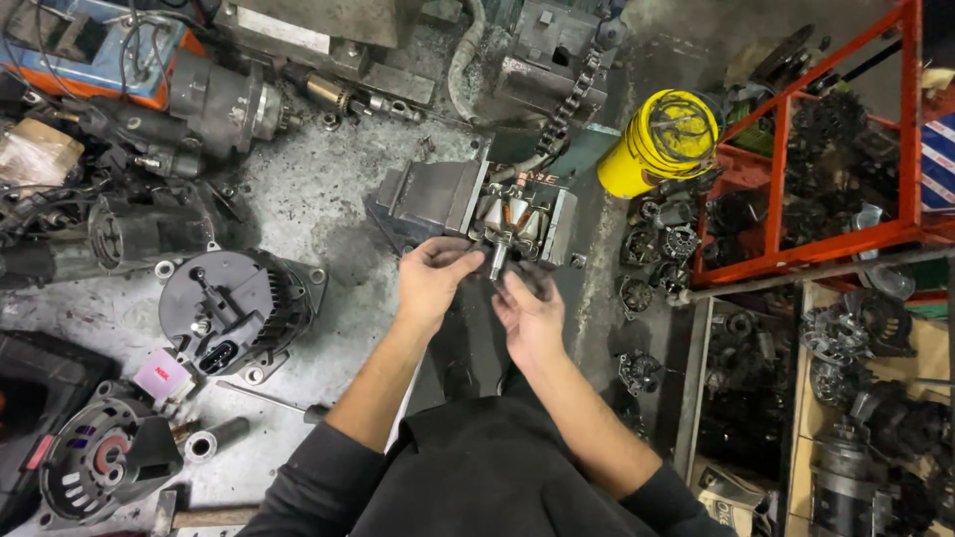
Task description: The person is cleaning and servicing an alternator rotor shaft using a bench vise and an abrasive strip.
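Note:
A bench vise (434, 196) at the workbench edge clamps an alternator rotor (513, 215) with copper windings, its steel shaft (497, 259) pointing toward me. My left hand (434, 275) has its fingertips pinched at the shaft end. My right hand (530, 310) sits just below the shaft, fingers curled toward it. A dark strip of something runs between the two hands; what it is cannot be made out.
A black alternator (236, 308) and an end housing (99, 459) lie on the grimy bench (308, 199) at left, with starter motors (214, 99) behind. A yellow can (659, 139) and a red rack (811, 149) of parts stand right. Shelves of parts (856, 398) sit below.

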